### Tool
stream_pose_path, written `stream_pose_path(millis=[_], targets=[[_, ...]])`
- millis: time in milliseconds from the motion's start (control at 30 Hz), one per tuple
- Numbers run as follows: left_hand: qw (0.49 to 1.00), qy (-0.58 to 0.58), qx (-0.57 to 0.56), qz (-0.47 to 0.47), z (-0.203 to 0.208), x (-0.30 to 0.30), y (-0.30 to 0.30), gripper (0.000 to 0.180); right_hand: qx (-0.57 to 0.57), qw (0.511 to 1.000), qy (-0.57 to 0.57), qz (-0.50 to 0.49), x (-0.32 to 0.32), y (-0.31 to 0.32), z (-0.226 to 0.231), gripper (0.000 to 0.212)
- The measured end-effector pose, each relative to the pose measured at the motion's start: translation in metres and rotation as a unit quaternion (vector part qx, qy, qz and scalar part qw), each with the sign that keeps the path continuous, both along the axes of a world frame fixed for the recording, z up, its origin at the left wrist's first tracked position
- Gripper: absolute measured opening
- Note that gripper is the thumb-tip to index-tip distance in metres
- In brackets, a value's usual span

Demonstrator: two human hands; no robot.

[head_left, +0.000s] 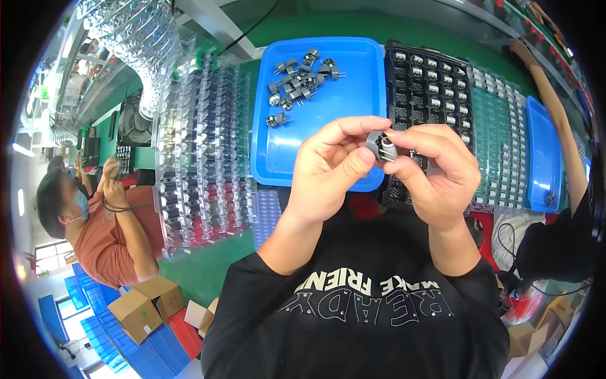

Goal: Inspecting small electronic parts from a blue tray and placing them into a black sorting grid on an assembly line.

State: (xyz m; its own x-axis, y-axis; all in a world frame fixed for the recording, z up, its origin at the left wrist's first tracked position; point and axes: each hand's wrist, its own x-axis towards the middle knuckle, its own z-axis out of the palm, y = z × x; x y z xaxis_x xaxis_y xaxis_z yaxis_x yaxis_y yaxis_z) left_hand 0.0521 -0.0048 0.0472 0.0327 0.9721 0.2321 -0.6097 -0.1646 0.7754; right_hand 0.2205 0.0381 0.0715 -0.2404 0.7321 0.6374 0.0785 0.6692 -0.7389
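Note:
In front of my chest, over the near right edge of a blue tray [353,88], both my hands come together. My left hand [328,164] pinches a small grey plug-like part [382,148] between thumb and fingers. From the other side, the thumb and index finger of my right hand [442,167] close on the same part. Thin metal pins and a pale round piece show on it; fingertips cover the rest. Several similar grey parts with pins [297,82] lie loose in the tray's far left area.
Right of the tray, a black compartment tray [435,117] holds rows of small white-and-metal pieces. Clear plastic trays [202,151] stand stacked on the left. Farther right are more filled trays [499,139] and another blue tray [544,164]. Co-workers sit on both sides; one's arm [558,120] reaches across at right.

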Motion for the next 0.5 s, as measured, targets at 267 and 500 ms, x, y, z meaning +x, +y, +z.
stream_pose_path(millis=[267,500], targets=[[1.000,0.013,-0.011,-0.018,-0.005,-0.001,-0.002,0.042,-0.035,0.998,0.057,0.000,-0.003,-0.008,-0.014,0.028],[0.999,0.035,-0.005,-0.022,-0.006,-0.004,-0.002,0.041,-0.030,0.999,0.029,0.036,0.002,-0.009,-0.019,0.031]])
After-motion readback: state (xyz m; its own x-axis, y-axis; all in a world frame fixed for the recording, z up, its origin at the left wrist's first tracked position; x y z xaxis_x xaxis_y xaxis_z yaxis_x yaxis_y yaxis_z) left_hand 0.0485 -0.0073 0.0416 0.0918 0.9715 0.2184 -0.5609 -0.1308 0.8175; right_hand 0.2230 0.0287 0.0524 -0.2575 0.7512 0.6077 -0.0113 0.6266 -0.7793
